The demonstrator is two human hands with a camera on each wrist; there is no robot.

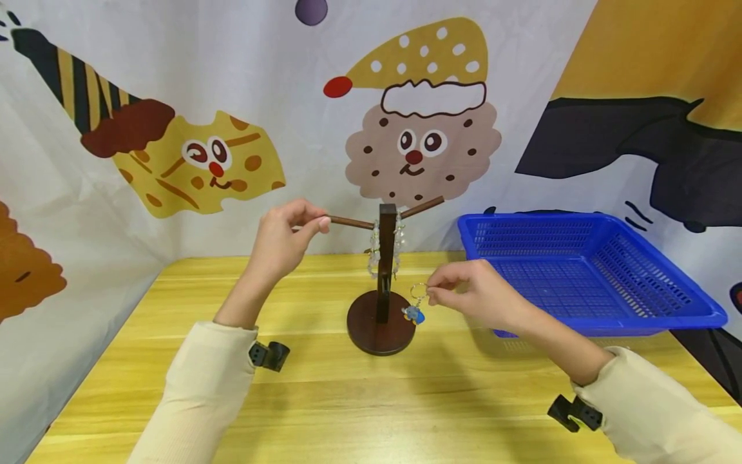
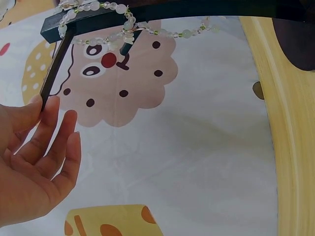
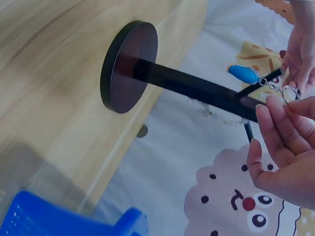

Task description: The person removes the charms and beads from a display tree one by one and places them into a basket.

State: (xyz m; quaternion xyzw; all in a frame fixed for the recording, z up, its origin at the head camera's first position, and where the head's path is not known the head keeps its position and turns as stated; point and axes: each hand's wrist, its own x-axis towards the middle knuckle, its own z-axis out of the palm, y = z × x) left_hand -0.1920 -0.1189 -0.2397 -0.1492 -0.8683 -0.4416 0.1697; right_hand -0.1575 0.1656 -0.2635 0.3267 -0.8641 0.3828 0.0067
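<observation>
We've got our left hand's (image 1: 285, 237) fingers pinching a brown wooden peg (image 1: 350, 222), probably steadying that dark round-based wooden stand (image 1: 383, 303); clear beaded strands (image 1: 374, 250) hang off it. Just beside, a silver-ringed blue-charm keychain (image 1: 414, 314) dangles freely, since our right hand's (image 1: 478, 293) fingers pinch its ring.

The left hand (image 1: 284, 237), raised higher, was set in a pinch; the right hand (image 1: 478, 293) (somewhat lower) pinched too, both forearms (image 1: 553, 338) slanting inward.
</observation>
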